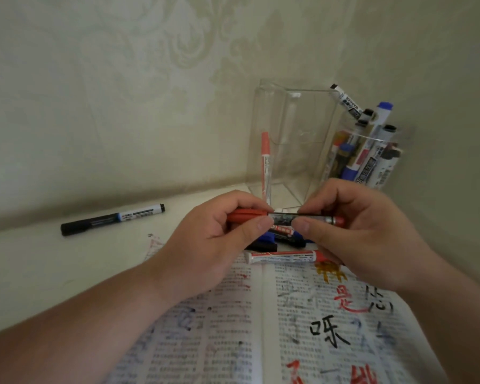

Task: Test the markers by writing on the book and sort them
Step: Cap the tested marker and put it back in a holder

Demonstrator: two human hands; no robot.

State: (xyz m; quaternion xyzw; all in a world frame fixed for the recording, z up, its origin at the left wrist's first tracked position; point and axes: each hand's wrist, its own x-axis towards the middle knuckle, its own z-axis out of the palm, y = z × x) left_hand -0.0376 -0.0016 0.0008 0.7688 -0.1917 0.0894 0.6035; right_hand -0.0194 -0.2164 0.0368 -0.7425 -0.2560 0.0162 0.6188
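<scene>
While the left hand (219, 231) pinches the red cap and the right hand (352, 231) grips the barrel of the red marker (286, 217) above the open book (316, 328) (cap seated, apparently), a hard tug risks knocking loose markers (283, 256) below.
</scene>
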